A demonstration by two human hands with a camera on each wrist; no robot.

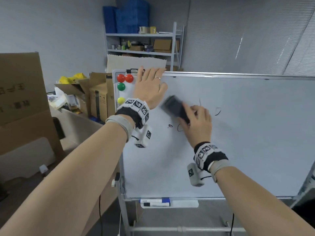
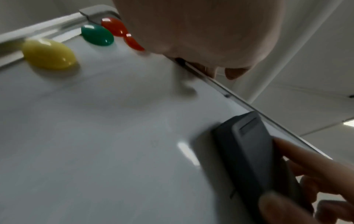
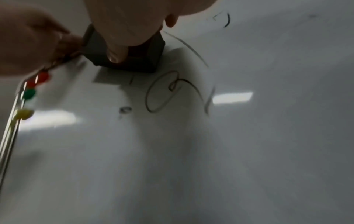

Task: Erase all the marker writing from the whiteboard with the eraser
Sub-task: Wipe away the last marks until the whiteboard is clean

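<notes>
Eraser [image 1: 174, 107], dark grey and blocky, blurred, flat against the whiteboard [image 1: 247, 133] in my right hand's [image 1: 198, 123] curled grip, beside leftover black marker loops [image 3: 164, 91]. My left hand [image 1: 150, 87] lies flat, fingers over the top edge.

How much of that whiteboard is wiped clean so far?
Partly done: the white whiteboard looks clean at its upper left. In hand: the right hand grips the dark grey block eraser against it; the left hand steadies the top edge. Left: black marker loops and strokes beside the eraser.
</notes>
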